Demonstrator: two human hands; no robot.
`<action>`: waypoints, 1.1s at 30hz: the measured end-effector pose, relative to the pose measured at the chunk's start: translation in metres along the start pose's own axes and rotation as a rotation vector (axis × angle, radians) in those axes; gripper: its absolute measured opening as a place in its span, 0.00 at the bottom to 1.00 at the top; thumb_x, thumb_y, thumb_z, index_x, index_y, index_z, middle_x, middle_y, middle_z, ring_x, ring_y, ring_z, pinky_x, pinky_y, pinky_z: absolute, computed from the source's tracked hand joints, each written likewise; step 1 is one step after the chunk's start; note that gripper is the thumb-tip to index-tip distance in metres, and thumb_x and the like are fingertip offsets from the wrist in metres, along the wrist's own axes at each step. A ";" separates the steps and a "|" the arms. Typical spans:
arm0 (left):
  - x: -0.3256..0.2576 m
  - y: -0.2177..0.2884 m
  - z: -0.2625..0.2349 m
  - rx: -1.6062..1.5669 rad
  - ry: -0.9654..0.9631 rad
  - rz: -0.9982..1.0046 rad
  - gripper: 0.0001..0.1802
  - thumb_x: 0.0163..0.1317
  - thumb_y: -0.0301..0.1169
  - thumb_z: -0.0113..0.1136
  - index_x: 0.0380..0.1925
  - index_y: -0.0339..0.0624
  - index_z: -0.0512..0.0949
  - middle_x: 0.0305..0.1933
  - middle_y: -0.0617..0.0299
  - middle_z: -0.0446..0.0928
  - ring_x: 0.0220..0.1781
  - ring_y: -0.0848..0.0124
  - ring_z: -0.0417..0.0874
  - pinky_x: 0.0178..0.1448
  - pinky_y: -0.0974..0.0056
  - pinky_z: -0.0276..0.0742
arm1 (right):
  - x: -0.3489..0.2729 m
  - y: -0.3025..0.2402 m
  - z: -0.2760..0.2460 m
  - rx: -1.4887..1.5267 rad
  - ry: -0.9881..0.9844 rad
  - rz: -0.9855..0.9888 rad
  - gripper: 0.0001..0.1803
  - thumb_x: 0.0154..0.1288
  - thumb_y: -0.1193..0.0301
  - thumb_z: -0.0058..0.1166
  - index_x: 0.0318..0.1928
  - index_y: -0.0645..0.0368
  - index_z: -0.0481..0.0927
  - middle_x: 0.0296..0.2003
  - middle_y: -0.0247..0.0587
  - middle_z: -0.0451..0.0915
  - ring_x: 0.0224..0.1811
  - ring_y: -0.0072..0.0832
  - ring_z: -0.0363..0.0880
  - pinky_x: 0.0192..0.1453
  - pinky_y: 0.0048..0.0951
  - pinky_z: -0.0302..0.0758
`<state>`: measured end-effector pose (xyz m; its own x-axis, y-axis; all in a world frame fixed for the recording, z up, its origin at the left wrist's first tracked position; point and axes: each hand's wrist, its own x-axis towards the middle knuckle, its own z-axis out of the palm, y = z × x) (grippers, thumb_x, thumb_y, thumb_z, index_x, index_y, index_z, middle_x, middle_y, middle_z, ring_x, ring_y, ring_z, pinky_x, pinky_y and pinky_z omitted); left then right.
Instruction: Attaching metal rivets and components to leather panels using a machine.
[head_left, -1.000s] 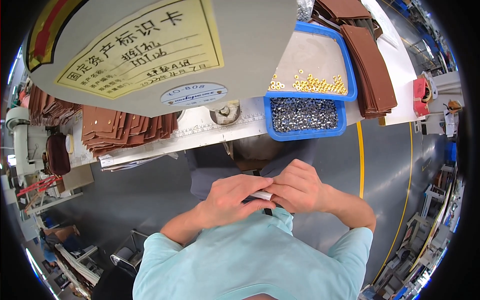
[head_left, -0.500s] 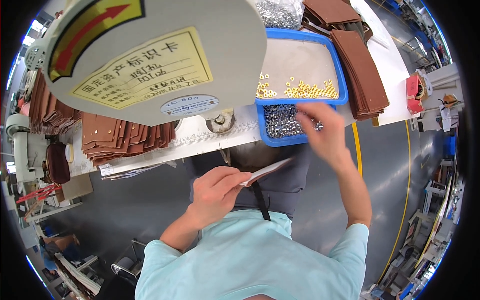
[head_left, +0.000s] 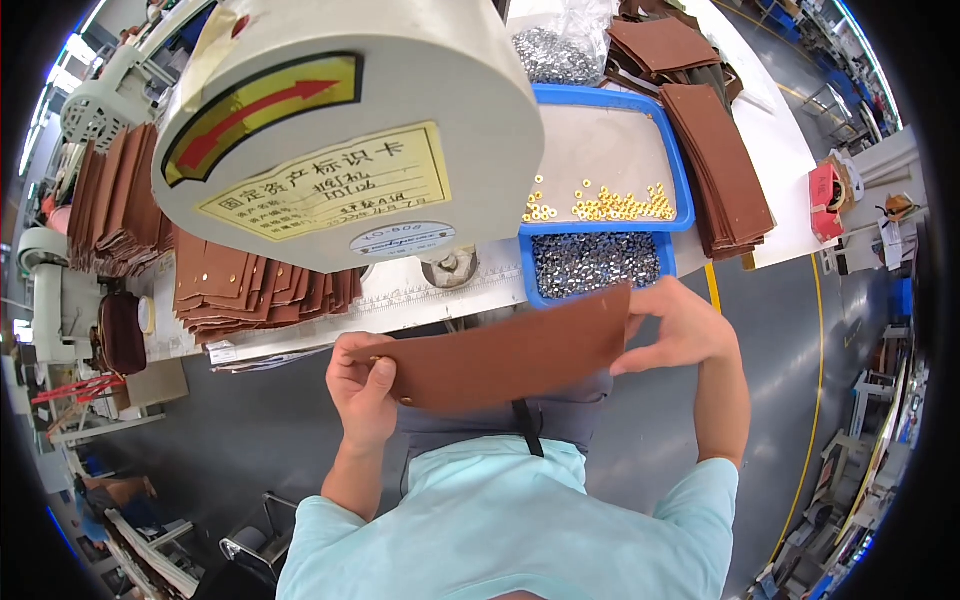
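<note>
Brown oblong leather-like panel [head_left: 500,352]: best held level, left fingers [head_left: 381,374] pinching one end; whether right fingers [head_left: 648,357] grip is unclear.

Pale machine [head_left: 490,130]: red arrow sign [head_left: 262,116], yellow handwritten card [head_left: 330,183], oval sticker [head_left: 403,239]. Table [head_left: 400,314]: ruler scale [head_left: 435,294].

Matt, smooth, leather-like surface seen on the brown panel [head_left: 510,350]; its gold-coloured stud [head_left: 406,401] read as shiny metal. Glossy blue plastic noted in the tray [head_left: 681,170]. Bright metal glints returned by the gold rings [head_left: 622,206] and silvery studs [head_left: 597,264]. Machine housing [head_left: 480,110] finished in smooth pale paint; foil-like gloss shown on its arrow sticker [head_left: 265,115]. Matt cloth seen in the shirt [head_left: 490,510].
</note>
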<state>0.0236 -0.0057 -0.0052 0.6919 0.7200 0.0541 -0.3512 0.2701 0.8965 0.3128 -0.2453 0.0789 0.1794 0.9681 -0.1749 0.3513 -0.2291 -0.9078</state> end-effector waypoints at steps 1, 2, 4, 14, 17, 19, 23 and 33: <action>-0.003 -0.004 -0.004 -0.074 0.068 -0.055 0.10 0.61 0.16 0.69 0.41 0.35 0.80 0.44 0.55 0.84 0.46 0.71 0.84 0.53 0.65 0.81 | -0.006 0.002 0.001 -0.004 -0.003 -0.008 0.19 0.54 0.70 0.78 0.46 0.61 0.87 0.32 0.37 0.89 0.31 0.28 0.87 0.39 0.29 0.83; -0.003 -0.010 -0.010 -0.075 0.061 -0.050 0.10 0.61 0.16 0.69 0.41 0.35 0.80 0.44 0.55 0.84 0.46 0.71 0.84 0.53 0.65 0.81 | -0.015 0.005 0.000 -0.027 0.094 -0.041 0.15 0.56 0.71 0.76 0.43 0.60 0.88 0.31 0.37 0.88 0.31 0.29 0.87 0.38 0.29 0.82; -0.002 -0.017 -0.023 0.261 -0.245 -0.302 0.14 0.59 0.18 0.72 0.45 0.35 0.82 0.44 0.56 0.86 0.49 0.69 0.88 0.55 0.62 0.83 | -0.022 0.001 0.005 -0.053 0.186 -0.082 0.11 0.58 0.73 0.73 0.41 0.60 0.88 0.30 0.38 0.88 0.30 0.30 0.87 0.37 0.29 0.82; 0.005 -0.026 0.062 0.482 -0.399 -0.154 0.14 0.71 0.27 0.67 0.54 0.35 0.84 0.49 0.60 0.87 0.48 0.76 0.85 0.54 0.68 0.80 | 0.041 -0.014 0.015 0.121 0.001 -0.074 0.07 0.65 0.72 0.69 0.40 0.62 0.89 0.29 0.37 0.89 0.29 0.23 0.89 0.33 0.27 0.82; 0.000 -0.029 0.069 0.427 -0.266 -0.131 0.14 0.66 0.28 0.73 0.50 0.36 0.85 0.41 0.62 0.88 0.42 0.78 0.84 0.48 0.70 0.80 | 0.073 0.032 -0.028 -0.371 0.582 -0.018 0.11 0.60 0.74 0.70 0.43 0.65 0.89 0.36 0.44 0.89 0.34 0.27 0.88 0.40 0.30 0.83; -0.001 -0.037 0.061 0.521 -0.224 -0.178 0.18 0.59 0.28 0.79 0.48 0.36 0.86 0.36 0.63 0.87 0.38 0.79 0.84 0.44 0.70 0.80 | 0.089 0.052 -0.051 -0.545 0.579 0.057 0.11 0.56 0.73 0.71 0.40 0.63 0.90 0.35 0.47 0.88 0.35 0.37 0.88 0.42 0.36 0.83; -0.004 -0.037 0.058 0.429 -0.239 -0.175 0.13 0.67 0.27 0.71 0.50 0.35 0.85 0.40 0.64 0.88 0.41 0.79 0.84 0.48 0.71 0.80 | 0.115 0.087 -0.067 -0.713 0.472 0.084 0.11 0.53 0.71 0.72 0.38 0.60 0.91 0.34 0.49 0.88 0.36 0.43 0.88 0.45 0.40 0.84; 0.006 -0.046 0.059 0.090 -0.209 -0.403 0.17 0.80 0.27 0.52 0.61 0.30 0.77 0.53 0.59 0.85 0.51 0.77 0.83 0.57 0.69 0.79 | 0.115 0.041 -0.030 -0.587 0.677 -0.152 0.05 0.53 0.78 0.62 0.33 0.64 0.86 0.30 0.49 0.86 0.33 0.45 0.86 0.43 0.41 0.83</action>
<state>0.0813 -0.0516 -0.0204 0.8777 0.4220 -0.2271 0.0214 0.4389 0.8983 0.3760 -0.1462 0.0327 0.5293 0.7678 0.3609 0.7938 -0.2981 -0.5301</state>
